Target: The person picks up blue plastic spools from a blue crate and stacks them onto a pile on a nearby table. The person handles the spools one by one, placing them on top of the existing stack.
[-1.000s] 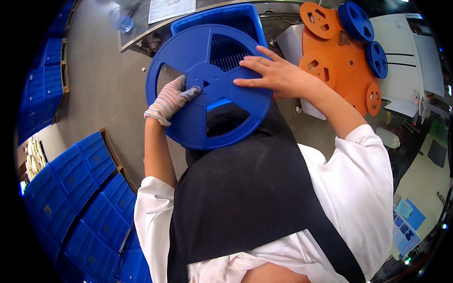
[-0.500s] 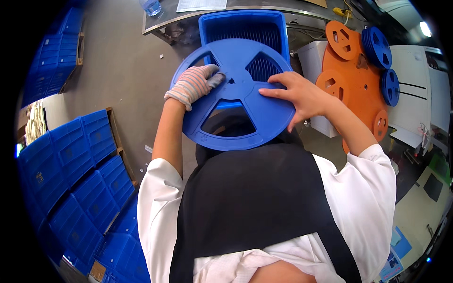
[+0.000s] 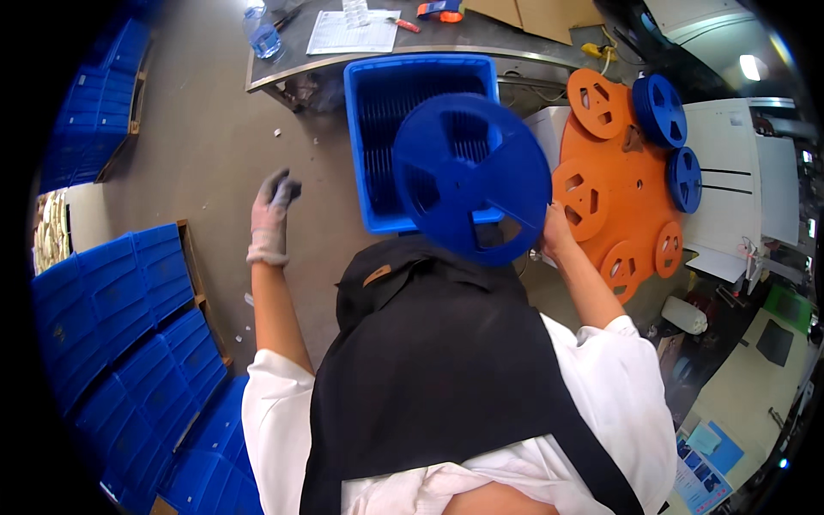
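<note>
A large blue plastic reel (image 3: 463, 184) with wide cut-outs is in front of me, tilted, over the near right part of a blue crate (image 3: 354, 146). My right hand (image 3: 556, 225) grips the reel at its right edge; the fingers are partly hidden behind it. Out to the left, away from the reel, my left hand (image 3: 273, 210) is in a light knitted glove with grey fingertips. It holds nothing and its fingers are loosely apart. Inside the crate stand several dark blue discs (image 3: 382, 129), packed on edge in a row.
At the right is a large orange plate (image 3: 631, 215) bearing orange reels (image 3: 596, 103) and blue reels (image 3: 659, 110). Beyond the crate runs a metal-edged bench (image 3: 300, 64) with a bottle (image 3: 262, 34) and a paper sheet (image 3: 348, 34). Stacked blue crates (image 3: 129, 283) stand on pallets at left.
My left hand has let go of the reel and moved left, away from it. The reel has shifted right and turned in my right hand, which has moved down along its edge.
</note>
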`<control>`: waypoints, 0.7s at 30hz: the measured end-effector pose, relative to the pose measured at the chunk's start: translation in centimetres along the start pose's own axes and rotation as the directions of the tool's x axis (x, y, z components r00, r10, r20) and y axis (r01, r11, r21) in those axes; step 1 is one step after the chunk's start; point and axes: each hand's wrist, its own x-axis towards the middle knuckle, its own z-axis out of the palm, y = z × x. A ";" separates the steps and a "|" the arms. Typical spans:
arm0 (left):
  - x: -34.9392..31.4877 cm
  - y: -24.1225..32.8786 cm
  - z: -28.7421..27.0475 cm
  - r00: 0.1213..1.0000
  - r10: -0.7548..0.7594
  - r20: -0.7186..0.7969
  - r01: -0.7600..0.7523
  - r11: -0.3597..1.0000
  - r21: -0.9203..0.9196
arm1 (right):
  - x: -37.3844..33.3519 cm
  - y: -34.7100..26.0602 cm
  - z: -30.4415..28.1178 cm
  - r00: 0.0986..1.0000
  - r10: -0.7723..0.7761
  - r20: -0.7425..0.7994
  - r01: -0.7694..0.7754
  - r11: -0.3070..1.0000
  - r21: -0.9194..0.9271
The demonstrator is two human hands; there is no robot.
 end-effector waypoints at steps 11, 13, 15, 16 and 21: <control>-0.1 -6.9 3.2 0.965 -0.243 -0.094 0.200 0.922 -0.333 | 0.8 -4.2 0.7 0.980 -0.078 0.181 -0.031 0.846 0.532; 1.6 -6.4 4.8 0.973 -0.182 -0.142 0.135 0.948 -0.290 | 1.8 -4.4 -0.2 0.981 -0.065 0.183 -0.041 0.852 0.523; 2.8 -6.3 6.4 0.964 0.011 -0.266 0.016 0.995 0.097 | 2.3 -5.0 -0.5 0.987 -0.024 0.159 -0.059 0.867 0.495; 3.1 -5.1 8.7 0.946 0.176 -0.273 -0.071 0.933 0.353 | 2.6 -5.2 -0.8 0.991 -0.025 0.131 -0.042 0.874 0.484; 2.5 3.1 22.9 0.777 0.595 0.206 -0.460 0.313 0.831 | 4.4 -5.9 -3.9 0.993 -0.031 0.113 -0.028 0.870 0.492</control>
